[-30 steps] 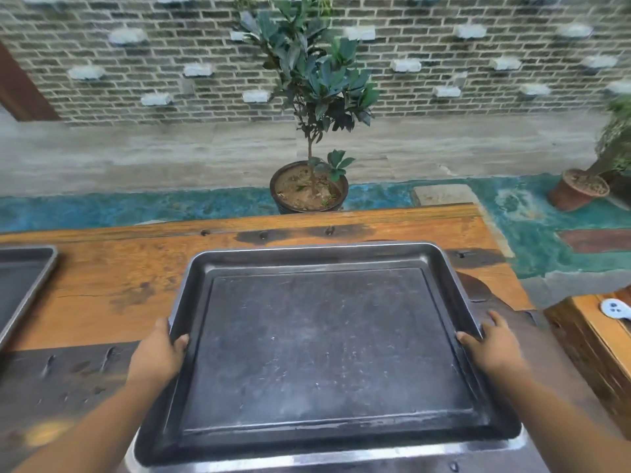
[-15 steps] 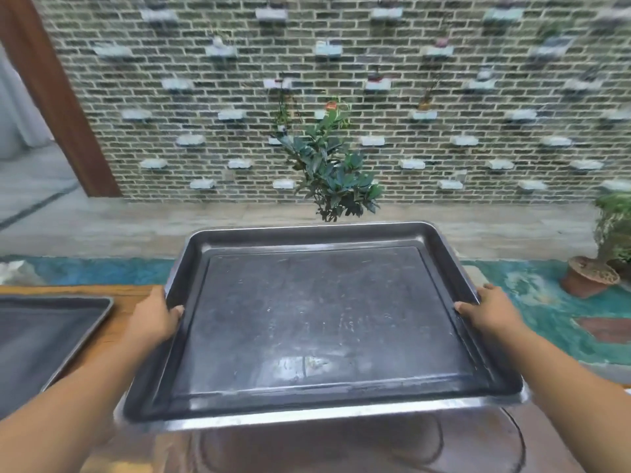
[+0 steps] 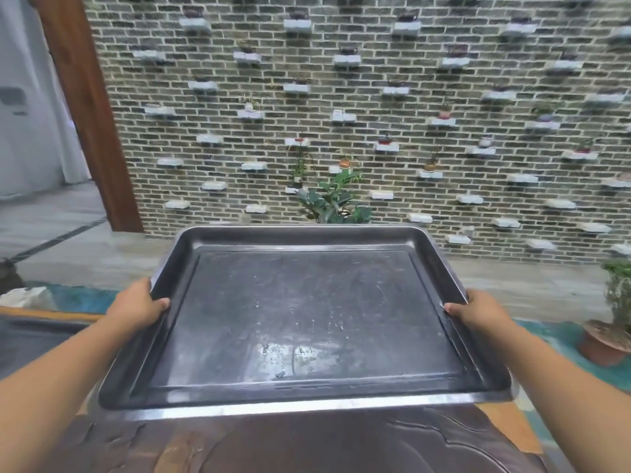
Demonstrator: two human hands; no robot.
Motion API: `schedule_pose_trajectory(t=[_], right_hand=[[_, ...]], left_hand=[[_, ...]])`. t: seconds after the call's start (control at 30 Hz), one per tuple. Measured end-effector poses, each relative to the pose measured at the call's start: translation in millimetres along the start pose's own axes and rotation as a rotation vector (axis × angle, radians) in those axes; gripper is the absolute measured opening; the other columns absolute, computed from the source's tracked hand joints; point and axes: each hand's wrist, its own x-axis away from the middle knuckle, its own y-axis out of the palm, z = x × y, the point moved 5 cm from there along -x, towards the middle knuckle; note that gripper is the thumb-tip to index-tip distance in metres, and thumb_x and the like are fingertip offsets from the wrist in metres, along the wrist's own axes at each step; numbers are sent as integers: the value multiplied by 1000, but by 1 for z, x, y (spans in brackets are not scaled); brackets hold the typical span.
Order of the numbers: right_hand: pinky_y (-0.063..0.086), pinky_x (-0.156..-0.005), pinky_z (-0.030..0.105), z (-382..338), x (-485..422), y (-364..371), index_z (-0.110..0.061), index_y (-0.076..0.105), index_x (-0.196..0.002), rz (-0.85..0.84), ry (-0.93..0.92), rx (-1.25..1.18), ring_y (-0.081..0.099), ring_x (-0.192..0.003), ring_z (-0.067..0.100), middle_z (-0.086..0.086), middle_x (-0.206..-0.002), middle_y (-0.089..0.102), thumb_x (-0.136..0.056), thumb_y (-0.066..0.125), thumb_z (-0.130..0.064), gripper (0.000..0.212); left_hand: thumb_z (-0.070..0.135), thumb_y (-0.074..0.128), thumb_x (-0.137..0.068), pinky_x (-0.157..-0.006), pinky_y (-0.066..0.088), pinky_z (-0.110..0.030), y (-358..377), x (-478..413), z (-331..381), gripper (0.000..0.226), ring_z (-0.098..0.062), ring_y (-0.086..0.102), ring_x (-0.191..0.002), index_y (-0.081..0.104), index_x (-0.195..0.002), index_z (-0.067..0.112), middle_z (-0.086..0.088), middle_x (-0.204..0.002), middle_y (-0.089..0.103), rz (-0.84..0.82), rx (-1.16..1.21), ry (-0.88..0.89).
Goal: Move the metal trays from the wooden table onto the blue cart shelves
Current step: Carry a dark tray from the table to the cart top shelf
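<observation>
- The left hand (image 3: 140, 307) grips the left rim of the metal tray (image 3: 307, 319), thumb curled over the edge.
- The right hand (image 3: 478, 312) grasps the right rim the same way.
- The tray is held roughly level above the dark wooden surface (image 3: 307, 445).
- A second tray (image 3: 34, 339) lies on the surface at far left.
- A leafy plant (image 3: 333, 203) shows behind the far rim, and a terracotta pot (image 3: 602, 341) stands on the floor at right.
- The held tray's dark floor shows only scratches and pale specks.

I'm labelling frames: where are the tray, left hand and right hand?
tray (image 3: 307, 319), head view, flat bottom.
left hand (image 3: 139, 304), head view, back of hand.
right hand (image 3: 478, 310), head view, back of hand.
</observation>
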Motion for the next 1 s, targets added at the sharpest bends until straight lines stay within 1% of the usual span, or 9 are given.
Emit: schedule_pose_trajectory(t=[0.1, 0.23, 0.3, 0.37, 0.43, 0.6, 0.73, 0.87, 1.0], right_hand=[[45, -71, 33, -6, -2, 11, -6, 68, -96, -16, -26, 1, 64, -80, 29, 16, -88, 69, -85, 73, -18, 18], [52, -80, 38, -18, -5, 44, -1, 69, -98, -86, -52, -30, 68, -86, 34, 21, -93, 72, -84, 74, -15, 20], [51, -76, 36, -29, -3, 67, -2, 69, -96, -135, -77, -23, 68, -83, 33, 20, -88, 72, -84, 74, -16, 19], [47, -71, 33, -45, 1, 92, -3, 69, -94, -178, -114, -18, 67, -80, 31, 19, -85, 70, -84, 74, -17, 18], [48, -72, 34, -64, 7, 117, -4, 68, -92, -217, -149, -26, 66, -81, 32, 19, -85, 70, -84, 74, -17, 16], [53, -78, 37, -134, 36, 175, -14, 67, -82, -311, -271, -38, 68, -80, 31, 14, -82, 72, -82, 74, -18, 8], [53, -78, 36, -202, 71, 217, -11, 67, -90, -372, -356, -32, 67, -82, 30, 13, -87, 71, -83, 74, -23, 16], [48, -72, 34, -275, 124, 262, -9, 68, -93, -435, -475, -14, 65, -80, 29, 11, -84, 70, -85, 72, -23, 17], [52, -78, 37, -339, 189, 312, -4, 66, -96, -489, -535, -28, 66, -84, 32, 17, -90, 71, -86, 72, -22, 22]], left_hand=[[22, 71, -84, -87, 47, -42, -3, 13, -16, 39, -40, 59, -110, 57, -116, 5, -22, -118, 64, 18, 0, -18], [27, 72, -83, -76, 44, -39, -13, 38, -56, 29, -38, 59, -103, 53, -93, 7, -21, -109, 64, 33, -35, -102], [28, 72, -83, -75, 42, -37, -24, 53, -82, 29, -37, 59, -104, 53, -95, 9, -18, -111, 65, 47, -53, -150], [28, 72, -83, -74, 40, -36, -38, 69, -109, 29, -35, 59, -99, 52, -95, 11, -17, -111, 65, 64, -78, -186], [27, 73, -83, -73, 40, -36, -55, 87, -138, 30, -33, 58, -95, 51, -94, 11, -17, -109, 65, 85, -97, -229], [25, 76, -81, -77, 46, -38, -106, 141, -217, 33, -34, 61, -96, 56, -100, 8, -17, -107, 66, 160, -85, -376], [25, 80, -77, -76, 46, -38, -148, 189, -283, 40, -37, 65, -100, 60, -108, 9, -19, -110, 69, 236, -90, -461], [27, 81, -76, -69, 41, -38, -196, 239, -349, 36, -39, 63, -98, 55, -96, 12, -21, -106, 68, 314, -122, -571], [23, 82, -75, -71, 42, -39, -247, 288, -416, 36, -41, 62, -99, 55, -94, 8, -24, -106, 67, 387, -103, -650]])
